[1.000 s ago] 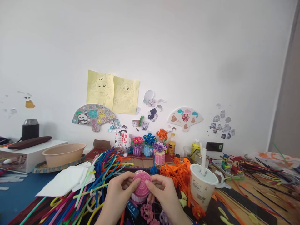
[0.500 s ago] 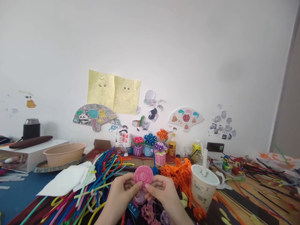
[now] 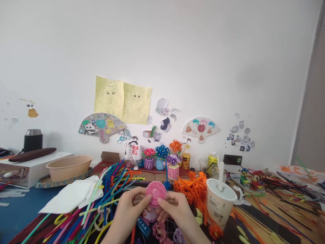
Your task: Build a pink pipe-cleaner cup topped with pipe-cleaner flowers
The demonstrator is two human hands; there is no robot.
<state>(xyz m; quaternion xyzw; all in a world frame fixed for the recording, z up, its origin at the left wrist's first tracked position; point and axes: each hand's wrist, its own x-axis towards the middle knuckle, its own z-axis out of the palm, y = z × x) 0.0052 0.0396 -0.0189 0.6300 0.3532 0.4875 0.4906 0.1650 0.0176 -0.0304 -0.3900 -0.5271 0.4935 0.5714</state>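
Note:
A round pink disc of coiled pipe cleaner (image 3: 155,190) is pinched between both hands, its spiral face turned toward me. My left hand (image 3: 133,204) is closed on its left edge, the thumb pressed on the face. On the right edge my right hand (image 3: 175,205) grips the same way. Just below the disc, a pale pink striped pot (image 3: 151,216) shows between my fingers; I cannot tell whether the two are joined. Close beneath my hands lie a blue packet (image 3: 143,227) and pink pipe-cleaner flowers (image 3: 159,231).
Loose colourful pipe cleaners (image 3: 83,210) spread to the left, beside white tissues (image 3: 69,196). An orange pipe-cleaner pile (image 3: 193,186) and a lidded cup with a straw (image 3: 220,203) stand at the right. Several small flower pots (image 3: 173,172) and a juice bottle (image 3: 186,159) line the back.
Both thumbs have shifted slightly apart on the pink disc, uncovering more of its face. More of the striped pot shows below. The camera view has moved a little.

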